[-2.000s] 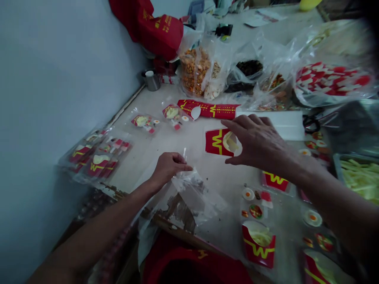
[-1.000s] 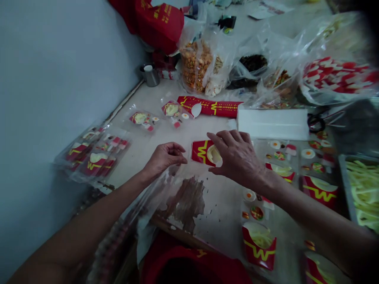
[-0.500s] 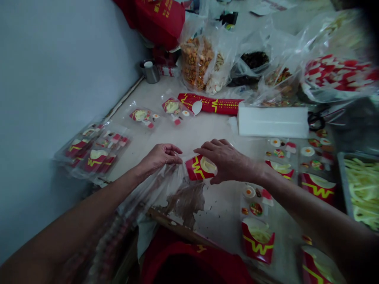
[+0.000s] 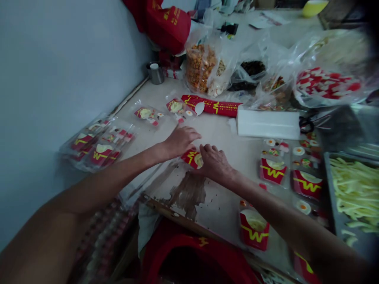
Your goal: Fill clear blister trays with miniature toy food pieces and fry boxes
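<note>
A small red fries carton with a yellow W and pale fries lies tilted over the table near its front edge. My right hand is closed on its right side, with the fingertips partly hidden. Just above and left of the carton is my left hand, fingers together and bent. Whatever it may pinch is hidden. Clear plastic stretches below my left forearm, toward the table edge.
Packed sets with red cartons lie at right, near a metal tray of pale fries. More packs are stacked at left. Behind stand a white box, stacked red cartons and plastic bags of small pieces.
My left hand has moved up and right, from the clear plastic to above the carton. The carton and right hand have shifted slightly up. The view has shifted a little.
</note>
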Available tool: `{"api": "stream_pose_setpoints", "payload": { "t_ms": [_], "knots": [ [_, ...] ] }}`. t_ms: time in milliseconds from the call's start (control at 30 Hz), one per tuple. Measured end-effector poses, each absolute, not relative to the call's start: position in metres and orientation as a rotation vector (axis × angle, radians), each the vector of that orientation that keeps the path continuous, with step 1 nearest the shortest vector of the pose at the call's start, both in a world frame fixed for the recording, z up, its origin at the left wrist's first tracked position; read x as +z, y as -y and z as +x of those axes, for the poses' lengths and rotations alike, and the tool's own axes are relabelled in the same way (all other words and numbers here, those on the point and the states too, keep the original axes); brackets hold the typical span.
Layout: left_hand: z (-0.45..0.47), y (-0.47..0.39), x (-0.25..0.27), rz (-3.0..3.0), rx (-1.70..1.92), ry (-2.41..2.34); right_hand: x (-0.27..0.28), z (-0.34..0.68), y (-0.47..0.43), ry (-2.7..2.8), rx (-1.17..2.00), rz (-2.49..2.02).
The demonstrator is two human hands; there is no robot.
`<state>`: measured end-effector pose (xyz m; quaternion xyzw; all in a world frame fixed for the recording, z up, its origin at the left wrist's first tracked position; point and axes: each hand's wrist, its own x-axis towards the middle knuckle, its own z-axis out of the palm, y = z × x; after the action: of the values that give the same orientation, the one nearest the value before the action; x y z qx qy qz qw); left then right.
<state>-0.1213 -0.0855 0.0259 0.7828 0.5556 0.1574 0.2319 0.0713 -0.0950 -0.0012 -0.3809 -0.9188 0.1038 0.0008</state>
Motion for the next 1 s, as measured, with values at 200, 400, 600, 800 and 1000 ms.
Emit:
{"api": "stream_pose_setpoints", "payload": {
  "t_ms": [200,400,600,800,1000],
  "knots": [
    [-0.117,0.143,0.011,2.354,0.379,-1.872,0.001,0.111,0.108,2.846,0.154,-1.336],
    [-0.106,0.138,-0.006,2.329,0.174,-1.920,-0.005,0.132,0.117,2.808,0.268,-1.401],
    [-0.091,0.117,0.000,2.303,-0.041,-1.918,-0.005,0.125,0.119,2.742,0.282,-1.452],
    [-0.072,0.128,-0.005,2.356,0.212,-1.965,-0.003,0.127,0.120,2.710,0.332,-1.472],
    [-0.085,0.123,0.001,1.922,0.696,-2.160,0.009,0.131,0.125,2.660,0.230,-1.397]
  ]
}}
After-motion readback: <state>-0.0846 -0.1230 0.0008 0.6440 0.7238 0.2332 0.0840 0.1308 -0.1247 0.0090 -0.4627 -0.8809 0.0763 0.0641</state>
